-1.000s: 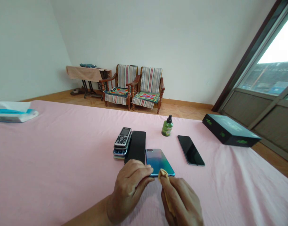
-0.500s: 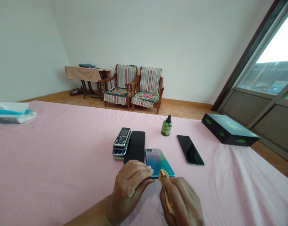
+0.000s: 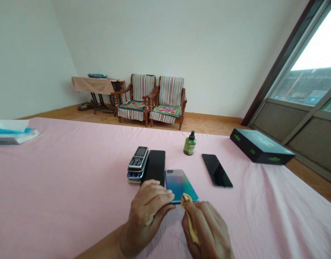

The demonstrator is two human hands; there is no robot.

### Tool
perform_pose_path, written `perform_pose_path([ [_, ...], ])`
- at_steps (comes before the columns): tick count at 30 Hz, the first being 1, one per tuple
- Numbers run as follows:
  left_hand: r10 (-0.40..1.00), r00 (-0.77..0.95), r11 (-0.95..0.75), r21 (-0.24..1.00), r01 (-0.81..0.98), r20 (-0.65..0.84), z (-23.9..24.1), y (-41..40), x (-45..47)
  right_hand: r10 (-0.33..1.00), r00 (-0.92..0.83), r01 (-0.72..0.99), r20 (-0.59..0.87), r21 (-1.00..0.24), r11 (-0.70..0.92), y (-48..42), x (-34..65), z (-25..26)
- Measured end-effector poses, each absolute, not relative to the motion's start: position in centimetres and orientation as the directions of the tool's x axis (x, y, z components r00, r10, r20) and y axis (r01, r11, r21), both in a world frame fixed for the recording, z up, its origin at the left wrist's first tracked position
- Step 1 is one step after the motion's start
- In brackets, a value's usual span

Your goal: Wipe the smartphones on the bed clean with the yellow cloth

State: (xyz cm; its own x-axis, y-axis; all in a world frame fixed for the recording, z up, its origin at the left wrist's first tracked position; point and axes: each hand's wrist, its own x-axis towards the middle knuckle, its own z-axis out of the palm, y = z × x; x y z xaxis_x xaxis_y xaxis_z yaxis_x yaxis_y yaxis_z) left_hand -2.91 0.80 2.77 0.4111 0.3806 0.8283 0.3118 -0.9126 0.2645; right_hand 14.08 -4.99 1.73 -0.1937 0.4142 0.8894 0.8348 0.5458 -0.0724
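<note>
A blue-green smartphone (image 3: 180, 184) lies back up, its camera corner pointing away from me. My left hand (image 3: 149, 212) grips its near left corner between fingers and thumb. In my right hand (image 3: 208, 226) a folded yellow cloth (image 3: 191, 223) is pinched, its tip against the phone's near edge. Just left of that phone is a black smartphone (image 3: 156, 165), its near end partly hidden behind my left hand. Beside it stands a stack of phones with a silver keypad phone (image 3: 138, 158) on top. Another black smartphone (image 3: 217, 171) lies to the right.
A green spray bottle (image 3: 189, 144) stands beyond the phones. Farther right is a black box (image 3: 261, 145), and a tissue pack (image 3: 14, 133) sits at the far left. Everything rests on a pink sheet (image 3: 73, 180). Two wooden chairs (image 3: 166, 97) stand by the wall.
The whole view has shifted slightly, so things sit a little further left. Both hands keep their hold on the phone and the cloth, with hardly any other movement.
</note>
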Motion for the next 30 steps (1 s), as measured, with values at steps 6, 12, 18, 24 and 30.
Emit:
perform_pose_path([
  [6,0.394,0.393,-0.900,0.263,0.347,0.831,2.9,1.1,-3.1,0.407,-0.057,0.856,0.912,-0.165,0.489,-4.9,14.6,1.5],
  [12,0.396,0.398,-0.901,0.266,0.343,0.828,2.8,1.2,-3.1,0.385,-0.093,0.847,0.918,-0.130,0.516,-4.8,14.3,1.3],
  [18,0.393,0.423,-0.905,0.265,0.332,0.816,2.4,1.1,-3.1,0.421,-0.141,0.827,0.896,-0.127,0.548,-4.9,14.0,1.2],
  [24,0.393,0.437,-0.912,0.282,0.298,0.809,2.3,0.9,-2.9,0.465,-0.248,0.802,0.850,-0.090,0.591,-5.1,13.9,1.6],
  [30,0.324,0.516,-0.944,0.231,0.237,0.793,1.7,1.1,-3.0,0.519,-0.102,0.842,0.849,-0.204,0.499,-5.0,14.9,1.2],
])
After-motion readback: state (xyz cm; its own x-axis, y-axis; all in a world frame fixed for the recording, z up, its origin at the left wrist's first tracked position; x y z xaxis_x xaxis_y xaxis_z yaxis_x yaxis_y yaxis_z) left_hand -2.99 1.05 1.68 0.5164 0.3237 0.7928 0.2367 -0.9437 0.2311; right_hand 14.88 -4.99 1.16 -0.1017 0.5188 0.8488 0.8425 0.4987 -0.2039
